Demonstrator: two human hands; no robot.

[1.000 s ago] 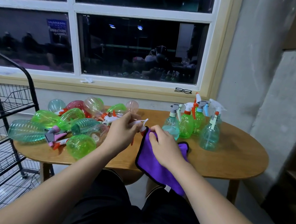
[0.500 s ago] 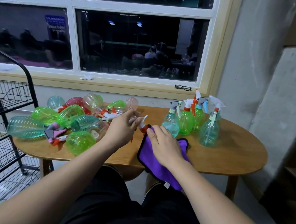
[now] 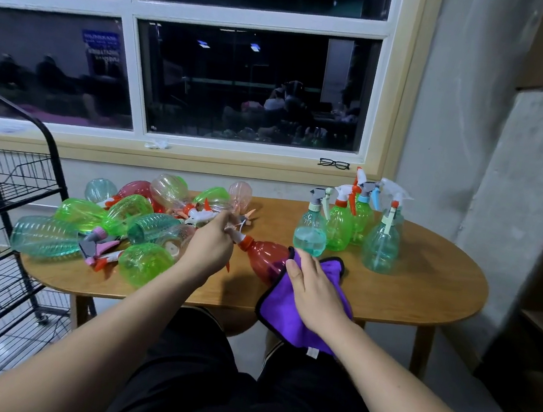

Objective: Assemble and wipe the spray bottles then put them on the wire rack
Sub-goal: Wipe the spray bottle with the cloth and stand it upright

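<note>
Now the red spray bottle (image 3: pixel 263 255) lies on its side near the front middle of the table (image 3: pixel 425 288), with its neck pointing to the left. The left hand (image 3: pixel 211 246) grips it at the sprayer head, with the fingers closed round the trigger part just beside the orange collar (image 3: pixel 245 241). The right hand (image 3: pixel 316 289) lies on the purple cloth (image 3: pixel 297 316) and presses it onto the lower body of the bottle. Its fingers look almost straight, so it pushes the cloth more than it grasps it. I judge that the step in hand is the wiping of this bottle, as the head already sits on it. To do it well, the left hand should hold the head firmly and turn the bottle little by little, so that the cloth meets every side, also the side that lies on the table. The cloth should go from the bottom up to the collar with light pressure, because the smooth plastic can slip or roll away. Part of the cloth hangs over the table edge, and it is better to gather it under the palm. Just behind the cloth stands a group of assembled bottles (image 3: pixel 340 225), so a wide stroke could knock one over. On the left lies a pile of loose bottles (image 3: pixel 143 227) and sprayer heads, and the wire rack (image 3: pixel 7 184) stands left of the table, so much of the task remains.
</note>
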